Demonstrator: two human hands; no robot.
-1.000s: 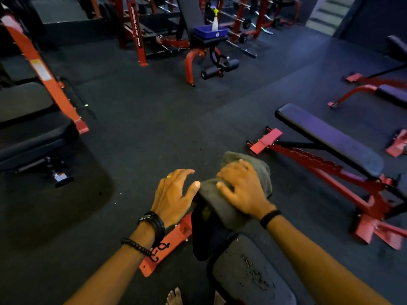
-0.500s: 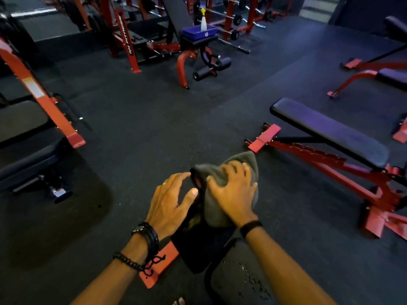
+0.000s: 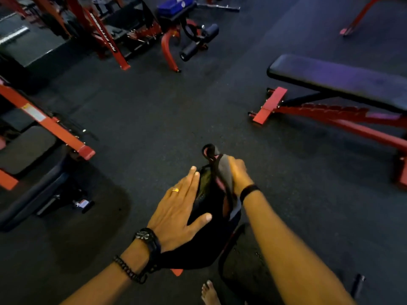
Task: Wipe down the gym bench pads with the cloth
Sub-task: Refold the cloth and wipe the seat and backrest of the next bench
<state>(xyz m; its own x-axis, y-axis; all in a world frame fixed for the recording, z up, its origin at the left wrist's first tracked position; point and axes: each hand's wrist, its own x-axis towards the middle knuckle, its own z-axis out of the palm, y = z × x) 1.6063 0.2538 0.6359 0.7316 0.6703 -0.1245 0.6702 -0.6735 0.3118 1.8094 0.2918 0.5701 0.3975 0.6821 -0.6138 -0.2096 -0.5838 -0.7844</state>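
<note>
The bench pad [image 3: 207, 234] stands raised and black right below me, seen nearly edge-on. My left hand [image 3: 178, 214] lies flat on its left side, fingers straight, thumb across the front face. My right hand [image 3: 239, 175] is on the pad's right side near the top and grips the grey cloth [image 3: 225, 175], which hangs down along that edge. The cloth hides most of my right fingers. A lower seat pad [image 3: 246, 267] with wet specks shows under my right forearm.
A flat bench with a black pad [image 3: 337, 80] on a red frame [image 3: 271, 106] stands at the right. Another dark bench [image 3: 33, 194] and orange rack legs [image 3: 50, 126] are at the left. At the back, a blue tub [image 3: 174, 4] sits on a machine. My bare foot [image 3: 209, 293] is below.
My right hand has slid the cloth from the top of the pad over to its right side. My left hand moved up flat against the left side. The camera tilted down and closer.
</note>
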